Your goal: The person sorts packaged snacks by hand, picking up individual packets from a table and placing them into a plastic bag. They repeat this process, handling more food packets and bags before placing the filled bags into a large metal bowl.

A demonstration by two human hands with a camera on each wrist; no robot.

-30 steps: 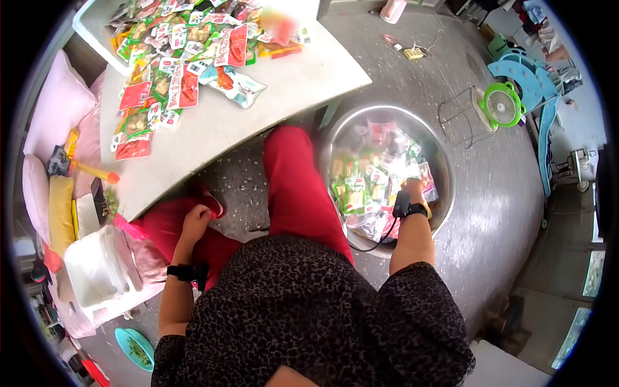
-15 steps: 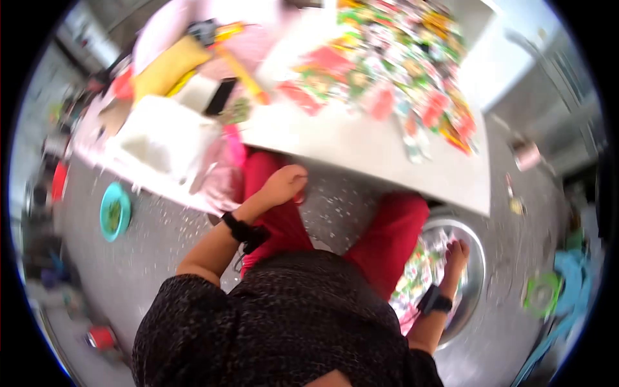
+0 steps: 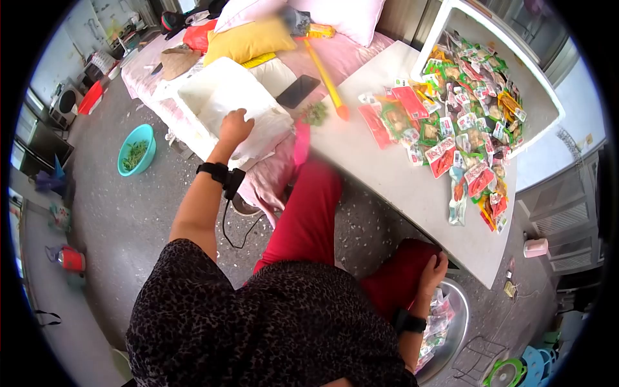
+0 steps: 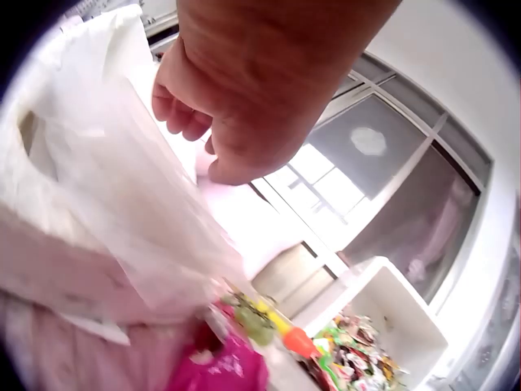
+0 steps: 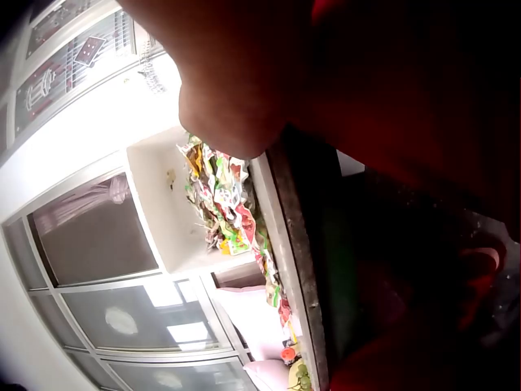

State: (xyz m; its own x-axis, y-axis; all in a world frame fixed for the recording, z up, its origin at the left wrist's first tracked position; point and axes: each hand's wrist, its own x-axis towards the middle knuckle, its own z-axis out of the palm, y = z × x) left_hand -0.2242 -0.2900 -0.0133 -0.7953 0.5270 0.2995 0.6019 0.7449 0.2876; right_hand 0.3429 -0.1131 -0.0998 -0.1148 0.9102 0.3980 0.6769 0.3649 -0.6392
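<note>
Furthest left, out beyond our left hand [image 3: 236, 127], we see one turquoise bowl [image 3: 151, 143] holding green leaves. Below that hand is one white box [image 3: 269, 132], lined with thin, crumpled white sheeting that drapes over its sides. Our left fingers curl loosely above it with nothing visible in their grasp; we cannot tell whether they touch the lining. One black phone [image 3: 298, 91] lies just right of the box. Well apart from the left, our right hand [image 3: 433, 274] rests against one red-trousered knee [image 3: 401, 267], fingers slightly bent, gripping nothing we can see. Just beside it stands one round metal basin [image 3: 461, 316] of printed packets. Beyond it, on the table [image 3: 393, 187], one white tub [image 3: 540, 122] is heaped with red, green and yellow food packets [image 3: 464, 122], too many to count, spilling out toward us.
</note>
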